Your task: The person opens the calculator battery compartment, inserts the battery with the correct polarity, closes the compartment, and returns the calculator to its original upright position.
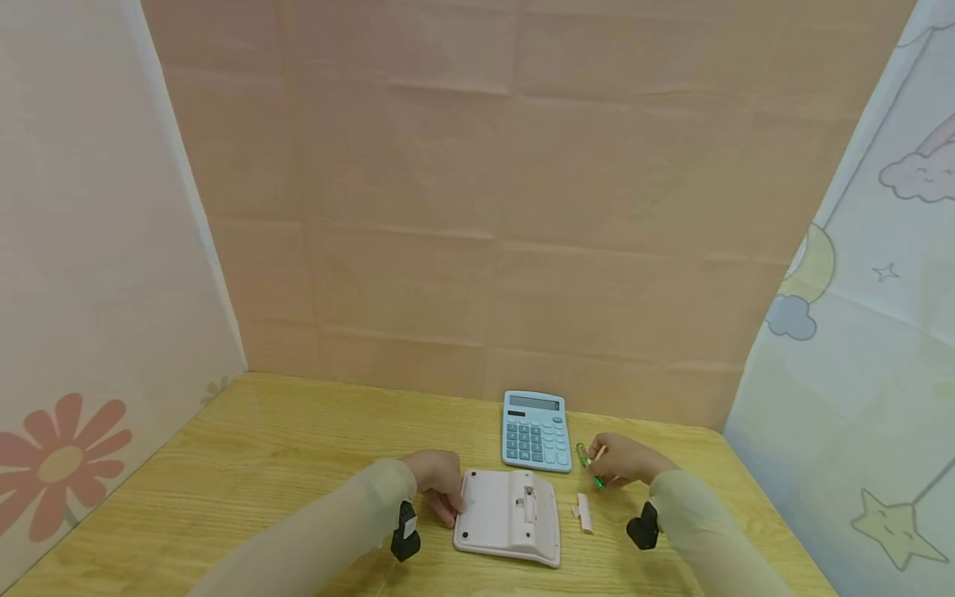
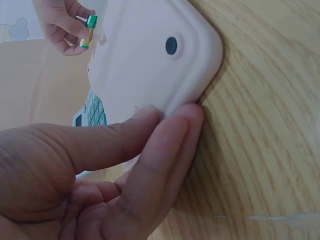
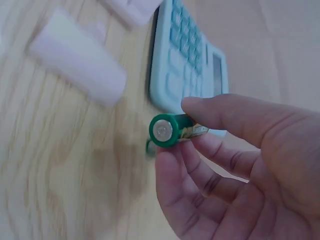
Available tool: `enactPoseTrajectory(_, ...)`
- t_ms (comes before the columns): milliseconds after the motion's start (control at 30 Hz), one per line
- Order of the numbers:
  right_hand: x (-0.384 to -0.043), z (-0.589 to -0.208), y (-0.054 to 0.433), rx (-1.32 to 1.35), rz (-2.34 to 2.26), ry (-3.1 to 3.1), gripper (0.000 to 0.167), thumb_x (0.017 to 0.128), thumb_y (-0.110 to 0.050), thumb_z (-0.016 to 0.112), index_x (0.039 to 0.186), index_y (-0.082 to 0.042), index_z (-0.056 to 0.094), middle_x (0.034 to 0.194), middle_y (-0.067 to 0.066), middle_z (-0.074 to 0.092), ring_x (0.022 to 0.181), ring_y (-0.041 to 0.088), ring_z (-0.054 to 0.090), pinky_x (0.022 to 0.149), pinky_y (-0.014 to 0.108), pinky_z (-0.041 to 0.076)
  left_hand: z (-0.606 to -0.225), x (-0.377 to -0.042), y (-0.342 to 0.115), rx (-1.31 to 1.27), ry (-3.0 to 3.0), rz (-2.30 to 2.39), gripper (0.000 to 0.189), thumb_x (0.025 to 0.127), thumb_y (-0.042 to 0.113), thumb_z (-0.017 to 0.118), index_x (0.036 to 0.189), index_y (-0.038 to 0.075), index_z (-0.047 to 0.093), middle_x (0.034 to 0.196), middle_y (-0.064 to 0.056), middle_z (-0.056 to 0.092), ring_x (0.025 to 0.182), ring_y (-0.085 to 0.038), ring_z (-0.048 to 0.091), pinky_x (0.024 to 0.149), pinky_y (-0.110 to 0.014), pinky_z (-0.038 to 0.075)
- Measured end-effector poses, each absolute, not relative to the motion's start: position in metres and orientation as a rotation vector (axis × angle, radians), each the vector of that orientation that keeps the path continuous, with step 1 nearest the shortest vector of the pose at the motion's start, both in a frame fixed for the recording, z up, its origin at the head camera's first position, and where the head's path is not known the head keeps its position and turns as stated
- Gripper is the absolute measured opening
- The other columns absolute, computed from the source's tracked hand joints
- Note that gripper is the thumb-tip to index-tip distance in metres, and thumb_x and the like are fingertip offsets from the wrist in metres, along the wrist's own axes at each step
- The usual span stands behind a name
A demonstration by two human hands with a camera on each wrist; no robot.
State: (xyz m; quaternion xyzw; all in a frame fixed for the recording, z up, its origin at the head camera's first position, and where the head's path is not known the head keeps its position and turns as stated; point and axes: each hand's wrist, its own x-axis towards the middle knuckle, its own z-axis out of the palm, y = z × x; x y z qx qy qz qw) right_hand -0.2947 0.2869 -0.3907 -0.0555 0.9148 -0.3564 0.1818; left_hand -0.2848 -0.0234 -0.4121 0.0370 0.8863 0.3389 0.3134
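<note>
A pink calculator (image 1: 492, 510) lies face down on the wooden table, its battery slot (image 1: 530, 504) uncovered. My left hand (image 1: 438, 481) pinches its left edge between thumb and fingers, near a black rubber foot (image 2: 171, 45). To the right, my right hand (image 1: 622, 460) holds a green battery (image 3: 172, 130) between thumb and fingers, its flat metal end toward the right wrist camera. Just beyond that hand a second green battery (image 1: 581, 453) lies on the table. The pink battery cover (image 1: 585, 512) rests between the pink calculator and my right hand.
A blue calculator (image 1: 536, 431) lies face up behind the pink one, close to the back wall (image 1: 403, 249). Patterned side walls flank the wooden table (image 1: 298, 439) at left and right.
</note>
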Motion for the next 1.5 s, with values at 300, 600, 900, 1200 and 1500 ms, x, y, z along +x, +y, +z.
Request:
enactPoseTrajectory(300,-0.289,-0.382,0.248,-0.394,-1.219,2.396,0.024,0.090,-0.011,0.066,0.104,0.001,0.051,0.075,0.006,0.058,0.063,0.014,0.058,0.065,0.036,0.059,-0.410,-0.284,-0.024,0.105,2.336,0.885,0.014,0.082,-0.001,0.073,0.073,-0.005,0.064,0.063,-0.016,0.068,0.050,-0.017,0.066,0.057,-0.026,0.058)
enactPoseTrajectory(600,-0.269,-0.388,0.211,-0.274,-1.420,2.340,0.024,0.087,-0.007,0.068,0.101,0.001,0.050,0.075,0.006,0.056,0.056,0.011,0.055,0.055,0.024,0.055,-0.411,-0.284,-0.024,0.105,2.330,0.886,0.014,0.082,-0.001,0.073,0.072,-0.005,0.064,0.064,-0.016,0.068,0.050,-0.017,0.065,0.056,-0.026,0.058)
enactPoseTrajectory(900,-0.259,-0.400,0.196,-0.006,-1.360,2.518,0.022,0.084,-0.003,0.070,0.091,-0.002,0.049,0.077,0.011,0.057,0.054,0.014,0.056,0.054,0.027,0.057,-0.409,-0.284,-0.023,0.104,2.337,0.873,0.014,0.082,-0.001,0.073,0.072,-0.005,0.064,0.063,-0.015,0.067,0.052,-0.019,0.067,0.057,-0.026,0.058)
enactPoseTrajectory(1200,-0.253,-0.402,0.191,-0.023,-1.266,2.559,0.022,0.084,-0.002,0.070,0.090,-0.002,0.048,0.075,0.011,0.061,0.057,0.013,0.061,0.056,0.028,0.058,-0.411,-0.286,-0.023,0.112,2.343,0.869,0.015,0.082,0.000,0.073,0.071,-0.005,0.064,0.063,-0.016,0.068,0.053,-0.020,0.068,0.057,-0.026,0.058)
enactPoseTrajectory(1500,-0.252,-0.396,0.184,-0.078,-1.161,2.621,0.023,0.081,0.001,0.071,0.090,-0.001,0.049,0.078,0.011,0.059,0.058,0.013,0.060,0.055,0.026,0.057,-0.410,-0.286,-0.023,0.099,2.348,0.866,0.015,0.082,0.000,0.074,0.073,-0.006,0.063,0.063,-0.017,0.068,0.062,-0.025,0.072,0.059,-0.027,0.059)
